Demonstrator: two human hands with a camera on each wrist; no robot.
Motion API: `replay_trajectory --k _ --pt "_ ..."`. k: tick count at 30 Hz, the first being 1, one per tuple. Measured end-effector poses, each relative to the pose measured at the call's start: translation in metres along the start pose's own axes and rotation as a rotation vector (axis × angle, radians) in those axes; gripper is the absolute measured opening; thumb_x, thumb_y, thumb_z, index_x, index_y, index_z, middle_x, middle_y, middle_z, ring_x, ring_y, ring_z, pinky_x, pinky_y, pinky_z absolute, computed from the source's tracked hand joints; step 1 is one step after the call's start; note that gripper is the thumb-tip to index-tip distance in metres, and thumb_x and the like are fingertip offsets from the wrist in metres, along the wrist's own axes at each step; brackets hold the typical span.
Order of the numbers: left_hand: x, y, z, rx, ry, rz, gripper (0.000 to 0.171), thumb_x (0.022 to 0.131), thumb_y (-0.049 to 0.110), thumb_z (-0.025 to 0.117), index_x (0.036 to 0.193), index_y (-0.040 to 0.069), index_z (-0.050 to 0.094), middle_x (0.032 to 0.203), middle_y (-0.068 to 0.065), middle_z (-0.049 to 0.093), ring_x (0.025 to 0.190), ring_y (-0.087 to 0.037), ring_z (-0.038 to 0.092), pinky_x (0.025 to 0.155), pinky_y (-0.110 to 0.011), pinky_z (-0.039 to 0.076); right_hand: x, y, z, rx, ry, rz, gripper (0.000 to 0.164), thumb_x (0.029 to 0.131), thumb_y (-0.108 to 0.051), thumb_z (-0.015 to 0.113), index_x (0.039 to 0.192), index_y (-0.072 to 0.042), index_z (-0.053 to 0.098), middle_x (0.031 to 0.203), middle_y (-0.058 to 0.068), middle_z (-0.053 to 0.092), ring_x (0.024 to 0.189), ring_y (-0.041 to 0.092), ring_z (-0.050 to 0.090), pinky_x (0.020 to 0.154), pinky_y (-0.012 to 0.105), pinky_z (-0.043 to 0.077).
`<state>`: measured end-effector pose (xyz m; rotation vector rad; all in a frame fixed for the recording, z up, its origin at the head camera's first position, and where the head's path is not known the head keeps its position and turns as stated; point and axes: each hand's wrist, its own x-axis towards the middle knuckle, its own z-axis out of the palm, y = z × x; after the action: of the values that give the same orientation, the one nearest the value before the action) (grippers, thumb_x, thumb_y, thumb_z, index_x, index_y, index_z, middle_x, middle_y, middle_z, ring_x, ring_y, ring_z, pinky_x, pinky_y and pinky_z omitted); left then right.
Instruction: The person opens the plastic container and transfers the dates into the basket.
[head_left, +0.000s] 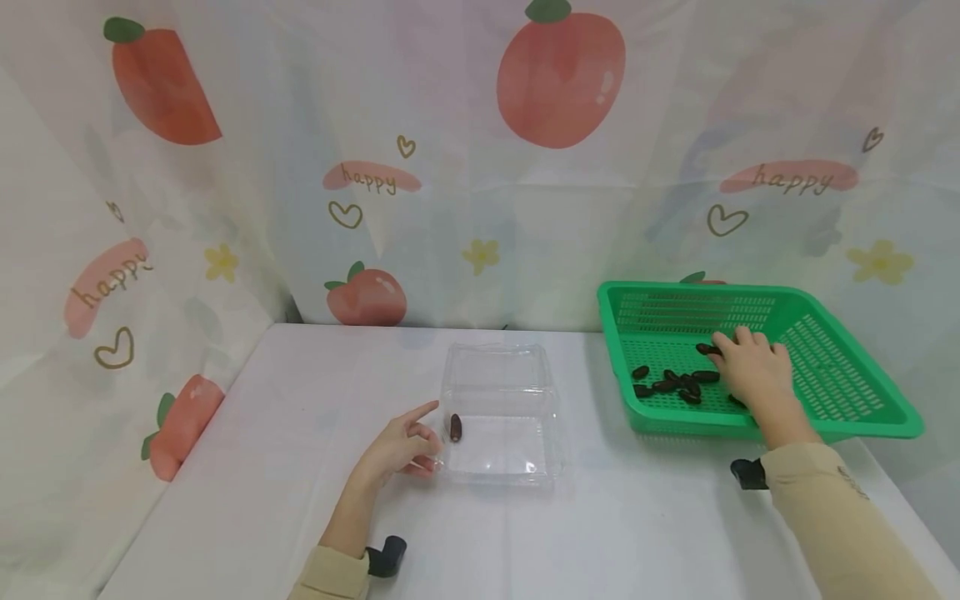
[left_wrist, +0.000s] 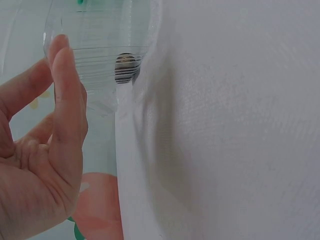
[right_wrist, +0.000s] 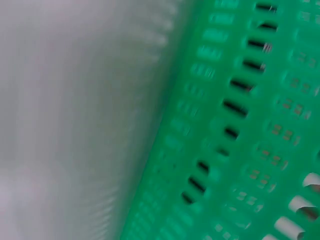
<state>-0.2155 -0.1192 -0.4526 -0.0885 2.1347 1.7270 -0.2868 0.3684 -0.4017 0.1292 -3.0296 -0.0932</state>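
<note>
In the head view, a clear plastic clamshell box (head_left: 498,450) lies with its lid folded back. One dark brown date (head_left: 456,427) sits at its left side. My left hand (head_left: 401,446) is at the box's left edge, index finger extended; the left wrist view shows its fingertips close against the clear wall, with the date (left_wrist: 126,67) behind. My right hand (head_left: 753,371) reaches into a green basket (head_left: 862,367) and pinches a date (head_left: 707,349) at its fingertips. Several more dates (head_left: 678,383) lie on the basket floor. The right wrist view has only the basket's slotted side (right_wrist: 215,125), not the hand.
A white cloth covers the table (head_left: 600,533). The basket stands at the right, its near rim (head_left: 690,425) in front of my right forearm. Behind the table hangs a fruit-patterned curtain (head_left: 450,225), which continues along the left side.
</note>
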Motion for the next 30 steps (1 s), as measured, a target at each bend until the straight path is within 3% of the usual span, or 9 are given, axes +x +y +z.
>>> replay_trajectory --k 10,22,30 --pt "0.001 0.0 0.0 -0.004 -0.009 -0.001 0.07 0.079 -0.005 0.056 0.142 0.013 0.033 0.086 -0.011 0.055 0.052 -0.014 0.056 0.052 -0.032 0.056 -0.001 0.028 0.011 -0.02 -0.071 0.06 0.043 0.093 -0.021 0.051 0.127 0.0 0.039 0.118 0.033 0.032 0.108 0.051 0.03 0.081 0.064 0.03" --pt "0.002 0.0 0.001 -0.004 -0.007 0.011 0.069 0.08 -0.004 0.058 0.142 0.012 0.033 0.083 -0.008 0.055 0.053 -0.014 0.057 0.053 -0.033 0.056 -0.006 0.032 0.007 -0.001 -0.175 0.106 0.049 0.093 -0.023 0.051 0.131 0.004 0.035 0.122 0.037 0.028 0.111 0.055 0.023 0.088 0.067 0.026" --pt "-0.004 0.003 0.0 -0.014 -0.03 0.031 0.069 0.08 -0.003 0.058 0.142 0.011 0.032 0.083 -0.01 0.056 0.053 -0.014 0.057 0.054 -0.032 0.056 -0.003 0.038 0.016 0.006 -0.191 0.108 0.051 0.091 -0.022 0.054 0.131 0.005 0.036 0.124 0.038 0.026 0.111 0.056 0.022 0.088 0.068 0.025"
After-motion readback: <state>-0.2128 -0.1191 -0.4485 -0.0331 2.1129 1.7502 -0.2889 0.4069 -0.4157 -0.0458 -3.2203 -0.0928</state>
